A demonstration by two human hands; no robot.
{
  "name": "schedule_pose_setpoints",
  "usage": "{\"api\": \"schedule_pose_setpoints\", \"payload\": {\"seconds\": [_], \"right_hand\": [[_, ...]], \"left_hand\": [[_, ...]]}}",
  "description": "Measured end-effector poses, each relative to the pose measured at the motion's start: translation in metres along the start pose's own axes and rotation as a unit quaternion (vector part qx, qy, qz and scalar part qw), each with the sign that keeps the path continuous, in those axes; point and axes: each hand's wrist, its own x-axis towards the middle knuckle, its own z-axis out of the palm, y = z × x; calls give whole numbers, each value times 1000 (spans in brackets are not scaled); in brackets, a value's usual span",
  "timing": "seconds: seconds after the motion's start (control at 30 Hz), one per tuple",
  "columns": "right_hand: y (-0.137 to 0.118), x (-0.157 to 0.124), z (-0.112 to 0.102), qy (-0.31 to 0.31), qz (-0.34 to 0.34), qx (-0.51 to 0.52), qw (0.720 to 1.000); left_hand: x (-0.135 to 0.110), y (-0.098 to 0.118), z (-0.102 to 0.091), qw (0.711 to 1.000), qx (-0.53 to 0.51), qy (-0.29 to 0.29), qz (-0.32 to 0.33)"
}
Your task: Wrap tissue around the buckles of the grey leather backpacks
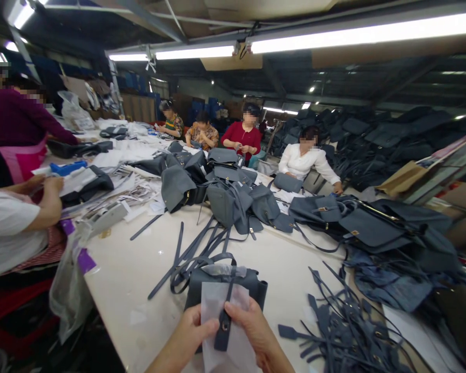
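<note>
A long white desk [128, 305] runs from the bottom of the frame toward the upper middle. A grey leather handbag [225, 290] sits at bottom centre under a piece of clear plastic film [223, 270], with a tangle of loose grey straps [190, 264] just beyond it. More slate-grey handbags [221, 199] lie heaped along the middle, and a larger heap [373, 225] lies at right. Narrow tabbed straps [334, 331] are piled at lower right. Stacks of white paper [128, 153] and black bags [85, 189] lie toward the upper left.
</note>
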Motion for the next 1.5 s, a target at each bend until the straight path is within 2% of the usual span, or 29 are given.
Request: {"api": "schedule_pose_setpoints", "payload": {"seconds": [0.13,0.3,0.43,0.53,0.77,1.03,1.1,1.27,1.4,1.5], "right_hand": [[-3,-2,-5,-8,-32,-55,998],[-7,-4,-13,9,-42,-117,992],[-10,-10,-10,19,-42,-143,989],[-11,-13,-7,13,-48,-165,985],[-8,-13,-10,6,-56,-186,981],[-10,-24,-10,-41,-28,-156,987],[-9,-25,-12,-27,-31,-158,987],[-14,-25,-13,-7,-34,-201,979],[-12,-25,-13,14,-28,-230,973],[-5,-27,-18,27,-58,-228,971]], "left_hand": [[10,-12,1,998,-39,52,-5],[8,-7,3,997,-46,55,-19],[11,-8,6,995,15,89,34],[13,-11,7,991,56,117,30],[3,-15,18,993,37,113,21],[1,-27,27,984,33,174,13],[2,-29,26,986,22,167,8],[5,-24,20,995,14,95,-12],[10,-13,23,991,73,108,3],[14,-11,29,990,68,124,-4]]}}
